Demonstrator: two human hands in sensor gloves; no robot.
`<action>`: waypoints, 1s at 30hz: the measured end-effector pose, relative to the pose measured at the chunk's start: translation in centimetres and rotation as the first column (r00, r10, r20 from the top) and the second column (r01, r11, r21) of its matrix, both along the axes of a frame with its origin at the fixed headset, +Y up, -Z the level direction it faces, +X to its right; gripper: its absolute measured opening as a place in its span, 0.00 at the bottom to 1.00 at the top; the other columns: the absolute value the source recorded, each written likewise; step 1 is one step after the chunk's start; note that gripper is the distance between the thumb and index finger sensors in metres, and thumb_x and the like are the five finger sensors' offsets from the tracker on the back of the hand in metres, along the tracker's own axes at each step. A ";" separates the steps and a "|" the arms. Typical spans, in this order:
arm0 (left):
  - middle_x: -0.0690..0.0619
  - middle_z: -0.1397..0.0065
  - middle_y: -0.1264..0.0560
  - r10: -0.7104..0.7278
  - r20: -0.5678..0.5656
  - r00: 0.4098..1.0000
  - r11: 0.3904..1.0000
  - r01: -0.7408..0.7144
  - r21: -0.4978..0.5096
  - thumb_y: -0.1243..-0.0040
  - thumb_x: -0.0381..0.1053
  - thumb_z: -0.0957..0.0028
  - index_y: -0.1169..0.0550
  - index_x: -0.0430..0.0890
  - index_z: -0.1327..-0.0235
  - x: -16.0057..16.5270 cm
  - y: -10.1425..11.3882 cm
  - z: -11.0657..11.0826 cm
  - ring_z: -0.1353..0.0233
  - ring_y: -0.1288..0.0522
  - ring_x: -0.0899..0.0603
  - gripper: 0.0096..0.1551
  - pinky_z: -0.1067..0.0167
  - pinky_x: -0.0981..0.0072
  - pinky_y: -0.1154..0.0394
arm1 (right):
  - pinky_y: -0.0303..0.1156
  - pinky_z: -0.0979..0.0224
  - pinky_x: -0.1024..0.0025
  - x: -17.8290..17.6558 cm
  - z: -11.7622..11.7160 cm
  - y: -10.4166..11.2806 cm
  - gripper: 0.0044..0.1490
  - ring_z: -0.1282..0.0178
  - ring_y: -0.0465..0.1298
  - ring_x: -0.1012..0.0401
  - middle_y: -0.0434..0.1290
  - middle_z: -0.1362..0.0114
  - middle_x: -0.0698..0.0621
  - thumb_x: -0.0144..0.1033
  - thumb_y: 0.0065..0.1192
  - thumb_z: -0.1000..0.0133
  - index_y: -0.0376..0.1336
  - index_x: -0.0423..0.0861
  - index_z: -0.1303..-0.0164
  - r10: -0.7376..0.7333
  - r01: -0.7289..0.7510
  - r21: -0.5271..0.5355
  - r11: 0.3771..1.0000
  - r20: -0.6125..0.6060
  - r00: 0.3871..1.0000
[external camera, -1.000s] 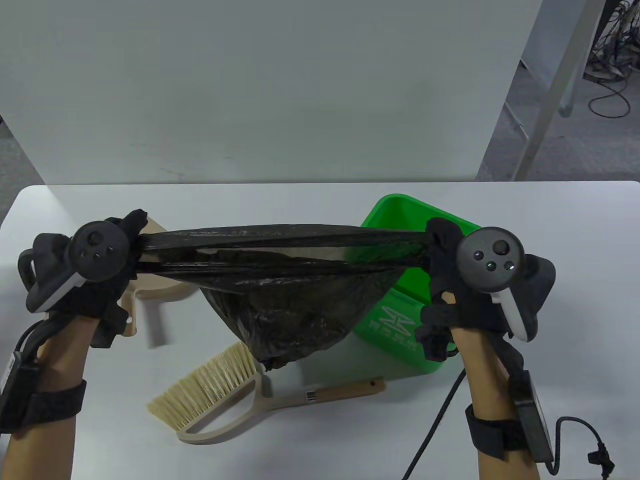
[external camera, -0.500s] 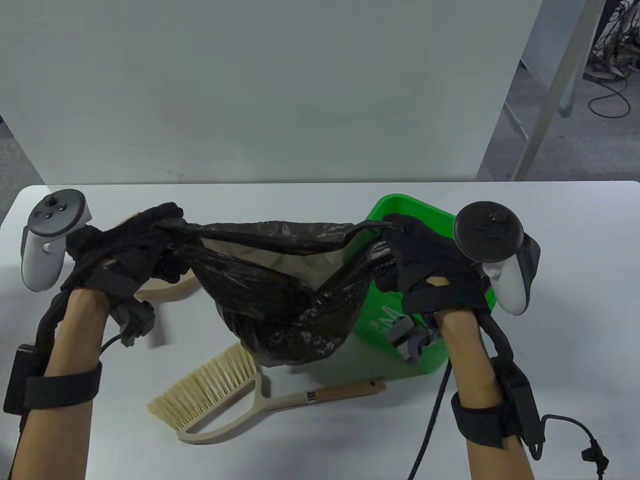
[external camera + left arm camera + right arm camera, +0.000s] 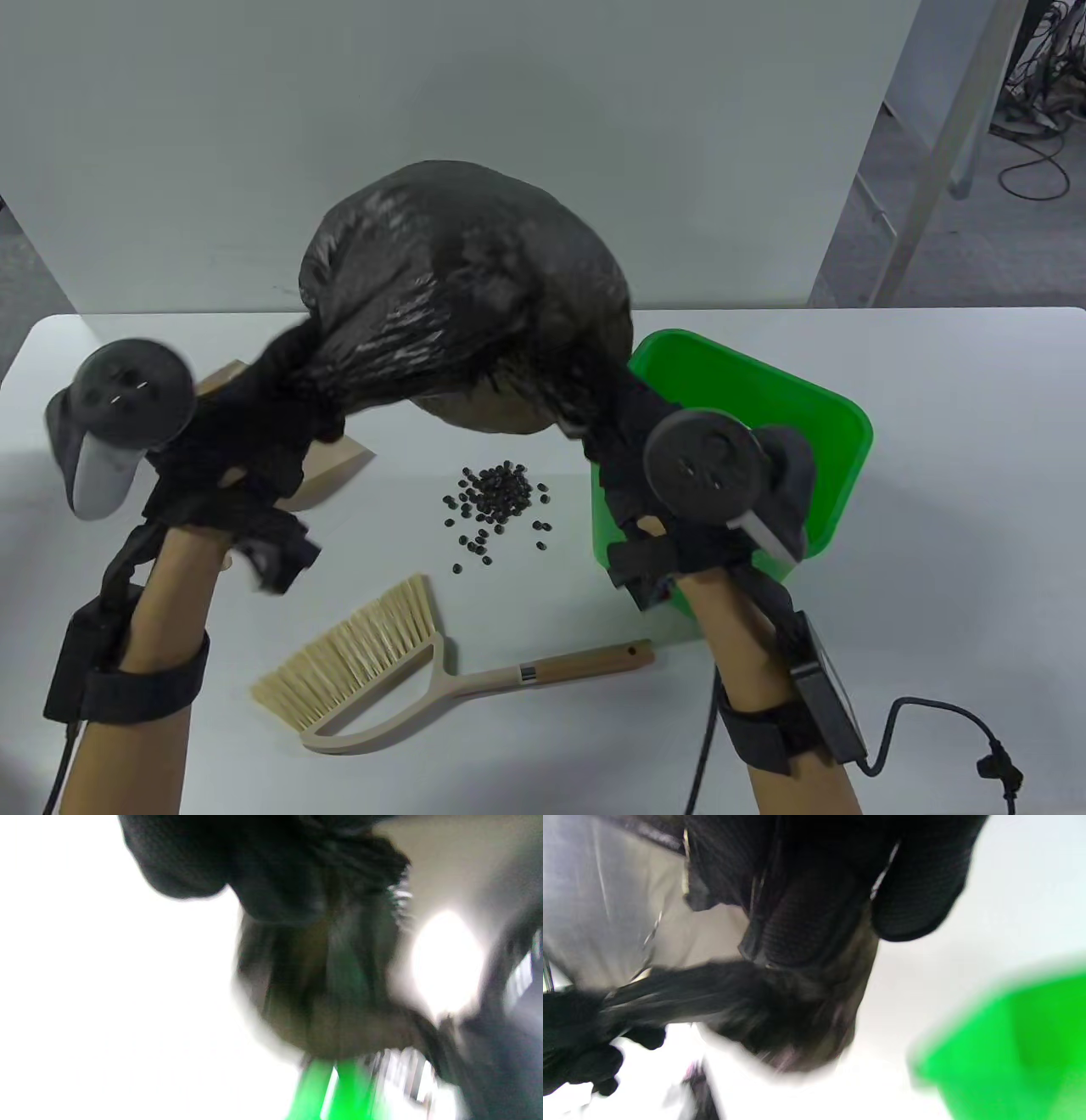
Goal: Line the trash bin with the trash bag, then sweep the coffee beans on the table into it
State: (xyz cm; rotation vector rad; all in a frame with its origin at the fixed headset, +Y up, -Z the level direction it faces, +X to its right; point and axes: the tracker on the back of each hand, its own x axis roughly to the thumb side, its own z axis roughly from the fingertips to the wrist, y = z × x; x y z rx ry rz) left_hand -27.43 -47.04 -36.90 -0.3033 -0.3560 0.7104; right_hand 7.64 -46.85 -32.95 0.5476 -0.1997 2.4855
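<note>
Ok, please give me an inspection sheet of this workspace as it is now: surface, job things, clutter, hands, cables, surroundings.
Surface: white table, coffee beans piled near the centre.
Job's things: black trash bag ballooned in the air; green trash bin unlined; brush lying near the front; wooden dustpan partly hidden.
Clutter: nothing seen.
Hands: left hand and right hand each grip the bag's edge.
Cables: black cable from the right wrist.
Surroundings: white panel behind; floor cables beyond.
</note>
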 end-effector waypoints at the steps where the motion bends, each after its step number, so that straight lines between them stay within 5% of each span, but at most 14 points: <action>1: 0.45 0.26 0.26 0.005 -0.007 1.000 1.000 -0.005 0.010 0.52 0.43 0.29 0.38 0.41 0.16 -0.1 -0.7 -0.3 0.51 0.16 0.53 0.28 0.46 0.50 0.18 | 0.79 0.40 0.47 -0.2 -0.1 -0.4 0.29 0.54 0.85 0.59 0.81 0.37 0.47 0.36 0.48 0.31 0.58 0.40 0.21 -0.058 0.058 0.002 0.998 0.001 0.998; 3: 0.44 0.34 0.20 0.106 -0.166 0.980 0.990 -0.088 0.113 0.48 0.44 0.31 0.32 0.38 0.20 -0.6 -1.7 -0.6 0.58 0.15 0.53 0.28 0.53 0.49 0.17 | 0.79 0.41 0.48 -0.4 0.0 -0.7 0.28 0.56 0.85 0.59 0.81 0.39 0.46 0.35 0.48 0.32 0.59 0.39 0.22 -0.139 0.138 0.030 0.990 0.025 0.990; 6: 0.47 0.37 0.20 0.152 -0.196 0.969 0.981 -0.124 0.150 0.49 0.46 0.31 0.31 0.39 0.20 -0.8 -2.2 -1.0 0.57 0.15 0.53 0.27 0.51 0.48 0.18 | 0.79 0.39 0.48 -0.6 0.1 -0.6 0.28 0.53 0.84 0.59 0.80 0.36 0.46 0.36 0.47 0.31 0.59 0.41 0.22 -0.150 0.150 -0.015 0.989 0.001 0.989; 11: 0.49 0.33 0.22 0.384 -0.257 0.887 0.912 -0.322 0.253 0.53 0.49 0.29 0.32 0.44 0.20 -0.3 -3.4 -0.7 0.49 0.16 0.49 0.26 0.43 0.42 0.21 | 0.75 0.35 0.40 -1.2 0.4 -1.8 0.27 0.42 0.81 0.52 0.73 0.27 0.37 0.36 0.45 0.31 0.59 0.43 0.22 -0.412 0.403 -0.127 0.906 -0.050 0.910; 18: 0.38 0.15 0.38 0.618 -0.076 0.782 0.786 -0.617 0.045 0.55 0.51 0.29 0.32 0.48 0.19 2.4 -4.8 0.1 0.23 0.32 0.28 0.26 0.34 0.14 0.41 | 0.70 0.34 0.31 -2.3 1.1 -3.3 0.27 0.32 0.76 0.41 0.65 0.20 0.30 0.38 0.45 0.31 0.59 0.45 0.22 -0.701 0.646 -0.337 0.685 -0.064 0.710; 22: 0.38 0.07 0.48 0.769 0.099 0.632 0.639 -0.752 -0.162 0.57 0.54 0.27 0.36 0.54 0.14 5.3 -4.4 1.0 0.15 0.47 0.17 0.28 0.37 0.06 0.49 | 0.61 0.37 0.19 -2.8 1.9 -2.8 0.27 0.24 0.61 0.25 0.57 0.12 0.34 0.40 0.45 0.31 0.59 0.51 0.21 -0.756 0.684 -0.348 0.641 -0.134 0.641; 26: 0.43 0.04 0.59 0.868 0.288 0.404 0.483 -0.822 -0.302 0.59 0.55 0.27 0.45 0.63 0.10 9.7 -1.3 2.9 0.14 0.58 0.16 0.31 0.37 0.07 0.51 | 0.53 0.41 0.14 -3.1 3.5 -0.4 0.27 0.24 0.50 0.19 0.45 0.09 0.36 0.41 0.45 0.32 0.59 0.53 0.21 -0.792 0.743 -0.277 0.609 -0.273 0.547; 30: 0.52 0.03 0.63 0.769 0.484 0.418 0.548 -0.821 -0.161 0.62 0.59 0.27 0.48 0.69 0.10 13.7 3.6 4.7 0.11 0.67 0.24 0.31 0.30 0.12 0.55 | 0.52 0.39 0.16 -1.9 6.1 3.7 0.26 0.23 0.45 0.20 0.44 0.08 0.41 0.42 0.45 0.32 0.60 0.55 0.22 -0.726 0.790 -0.042 0.611 -0.427 0.539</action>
